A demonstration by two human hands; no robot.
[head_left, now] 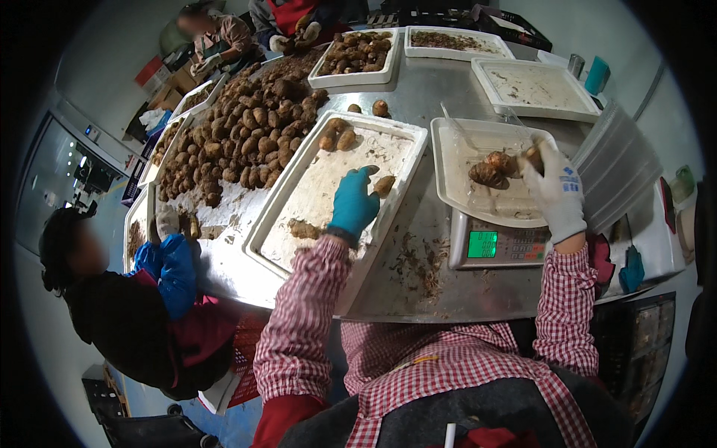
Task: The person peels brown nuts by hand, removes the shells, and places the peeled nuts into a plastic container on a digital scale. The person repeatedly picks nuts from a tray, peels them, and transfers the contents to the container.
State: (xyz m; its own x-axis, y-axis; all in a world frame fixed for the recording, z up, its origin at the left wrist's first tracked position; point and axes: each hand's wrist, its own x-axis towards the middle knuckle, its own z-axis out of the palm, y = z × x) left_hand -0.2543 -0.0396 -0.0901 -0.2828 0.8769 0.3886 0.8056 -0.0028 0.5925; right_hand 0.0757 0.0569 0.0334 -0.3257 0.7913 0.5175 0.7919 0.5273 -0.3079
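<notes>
My left hand (355, 198), in a blue glove, is over a white tray (265, 235), fingers loosely bent with nothing visible in them, beside a brown tuber (384, 186). More tubers (328, 136) lie in that tray. My right hand (554, 193), in a white glove, grips a tuber (532, 160) at the right side of a pale shallow pan (467, 205). The pan sits on a scale (497, 246) with a lit green display and holds more tubers (487, 172), partly under clear plastic.
A heap of tubers (254, 127) covers the steel table's left; white trays (534, 86) line the back. Clear stacked lids (624, 168) stand at right. A co-worker (127, 321) with blue sleeves is at left; two others (220, 45) work across the table.
</notes>
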